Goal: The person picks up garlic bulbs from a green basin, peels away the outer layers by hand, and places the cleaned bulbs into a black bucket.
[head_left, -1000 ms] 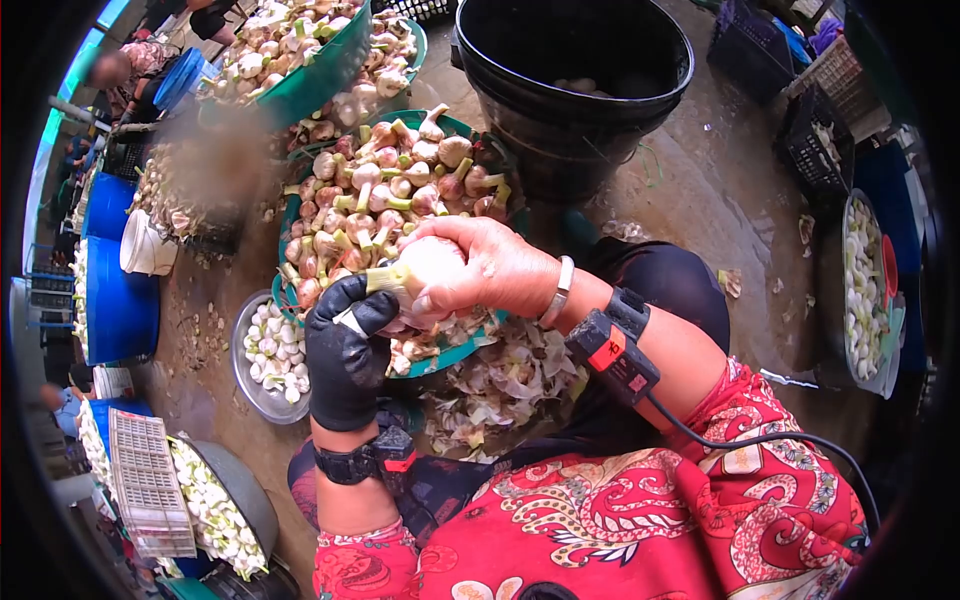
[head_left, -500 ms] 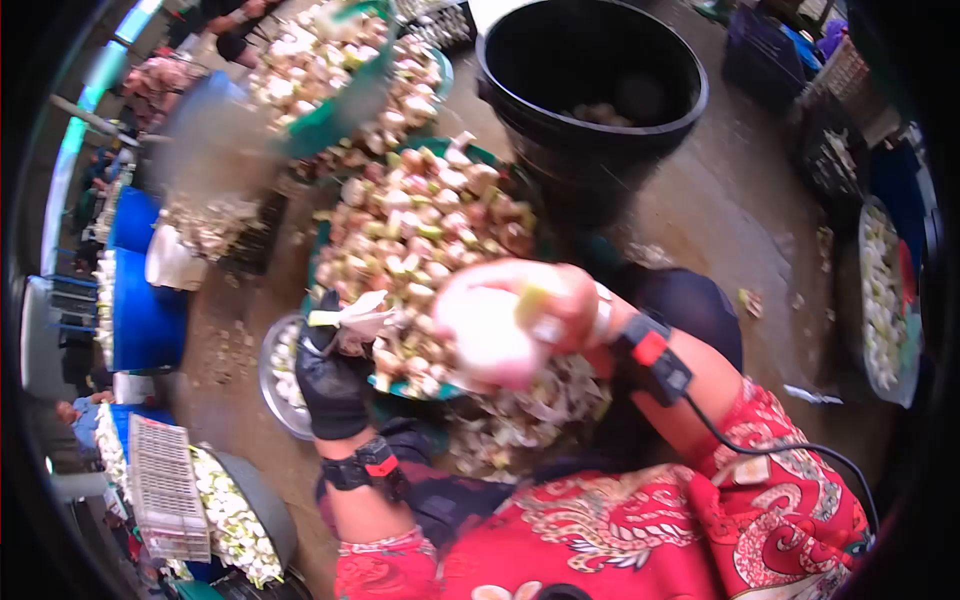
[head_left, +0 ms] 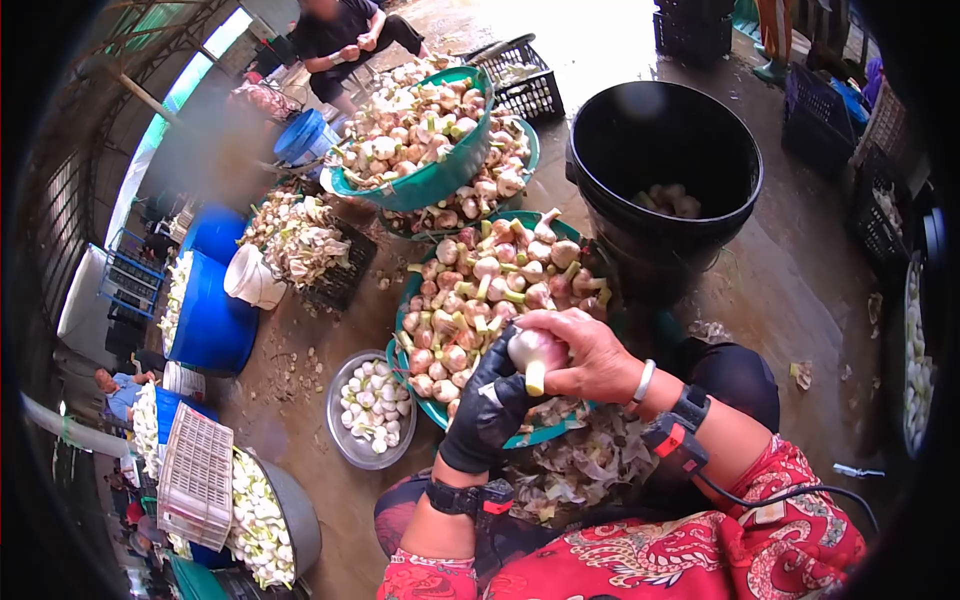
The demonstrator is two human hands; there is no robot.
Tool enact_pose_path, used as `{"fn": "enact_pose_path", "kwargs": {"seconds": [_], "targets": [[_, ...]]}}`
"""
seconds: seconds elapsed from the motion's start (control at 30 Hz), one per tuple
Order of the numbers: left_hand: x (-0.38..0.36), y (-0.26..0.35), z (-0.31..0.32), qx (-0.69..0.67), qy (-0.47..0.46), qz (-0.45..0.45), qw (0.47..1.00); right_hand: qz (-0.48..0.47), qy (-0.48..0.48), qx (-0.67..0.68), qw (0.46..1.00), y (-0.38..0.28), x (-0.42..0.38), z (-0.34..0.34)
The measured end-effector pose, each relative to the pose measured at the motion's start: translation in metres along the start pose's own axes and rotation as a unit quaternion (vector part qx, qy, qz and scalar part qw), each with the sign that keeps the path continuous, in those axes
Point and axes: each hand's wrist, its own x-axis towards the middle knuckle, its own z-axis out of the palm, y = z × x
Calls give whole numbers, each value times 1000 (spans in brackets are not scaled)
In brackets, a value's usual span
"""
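A garlic bulb point(head_left: 540, 352) with a short cut stem pointing down is held between both my hands. My left hand point(head_left: 488, 412), in a black glove with bare fingertips, is closed against its left side. My right hand point(head_left: 598, 358), bare, grips the bulb from the right with thumb and fingers. Just beyond them is a green basin point(head_left: 402, 318) heaped with unpeeled garlic bulbs point(head_left: 470, 290). Loose papery garlic skins point(head_left: 585, 465) lie in a pile below my hands.
A metal bowl point(head_left: 338, 440) of peeled white bulbs stands left of the basin. A tall black tub point(head_left: 650, 235) with some bulbs inside is to the right. Another heaped green basin point(head_left: 440, 175) is farther back. Blue barrels point(head_left: 215, 315) line the left; a person point(head_left: 335, 45) sits behind.
My hands, apart before, have come together on one bulb. The pale, stemmed piece at my left fingers no longer shows there. The view has tilted up and shifted left.
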Motion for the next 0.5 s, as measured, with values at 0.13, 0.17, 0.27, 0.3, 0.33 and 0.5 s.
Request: {"fn": "enact_pose_path", "kwargs": {"seconds": [0.13, 0.17, 0.27, 0.3, 0.33, 0.5], "targets": [[-3, -3, -10, -30, 10, -5, 999, -33, 9, -38, 999, 6, 9, 8], [-5, 0, -1, -164, 32, 1, 986, -47, 36, -69, 996, 9, 10, 11], [-7, 6, 0, -162, 18, -11, 987, -42, 12, -87, 995, 8, 9, 13], [-6, 3, -4, -130, 21, -19, 991, -72, 26, -95, 992, 13, 8, 17], [-6, 1, -6, -135, 24, -20, 990, -68, 21, -95, 993, 15, 6, 21], [-1, -2, -2, 64, 110, 41, 991, 20, 24, 84, 996, 8, 7, 6]]}}
